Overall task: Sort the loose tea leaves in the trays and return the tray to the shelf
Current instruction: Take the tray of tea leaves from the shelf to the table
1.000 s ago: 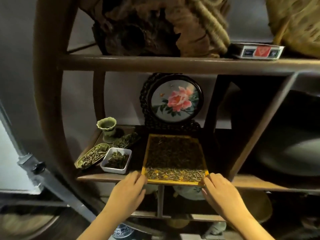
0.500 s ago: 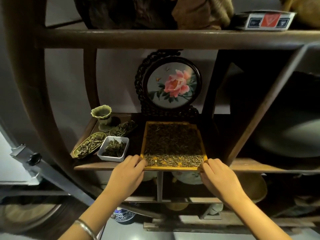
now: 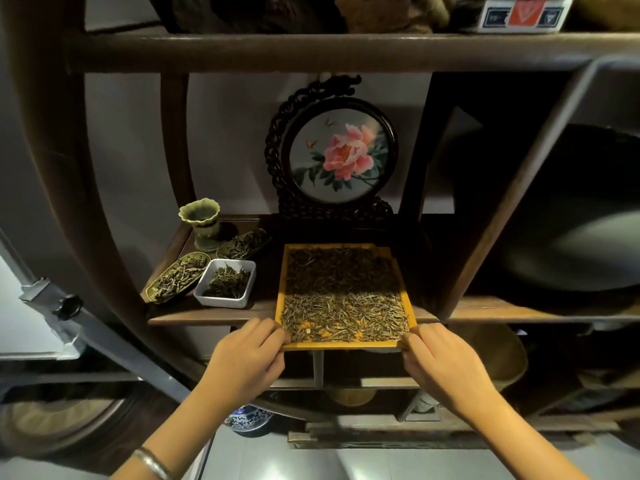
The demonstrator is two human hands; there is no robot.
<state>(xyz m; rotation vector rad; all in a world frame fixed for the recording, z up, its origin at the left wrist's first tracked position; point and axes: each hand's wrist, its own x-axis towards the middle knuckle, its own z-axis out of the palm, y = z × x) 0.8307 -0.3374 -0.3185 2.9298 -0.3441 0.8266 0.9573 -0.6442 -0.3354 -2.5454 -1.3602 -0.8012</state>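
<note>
We look down on a dark wooden shelf (image 3: 207,315) inside a round-framed display cabinet. A yellow tray (image 3: 410,306) of loose tea leaves (image 3: 343,299) sits partly on the shelf board, its near edge overhanging the front. The leaves in the far half lie in shadow and read dark; the near half is lit and shows pale green-grey needles with a few yellow flecks.

Our left hand (image 3: 247,356) grips the tray's near-left corner, thumb on the rim, fingers curled beneath. Our right hand (image 3: 441,362) holds the near-right corner in the same manner, fingertips pinching the rim. A metal bangle (image 3: 152,464) circles the left wrist.

Left of the tray, well apart from it, stands a white square dish (image 3: 225,301) of dark leaves. Just beside that, a brass leaf-shaped scoop (image 3: 178,277) carries paler leaves, and a second scoop (image 3: 242,244) lies behind it. A pale green fluted cup (image 3: 200,216) stands at the back left of the shelf.

Behind the tray, upright, is a round embroidered peony screen (image 3: 341,157) in a carved dark frame. On the shelf above, at right, lies a box (image 3: 519,13) with a red and blue label. Below the shelf we see a blue-and-white porcelain jar (image 3: 249,419) near the floor, partly hidden by the left forearm.
</note>
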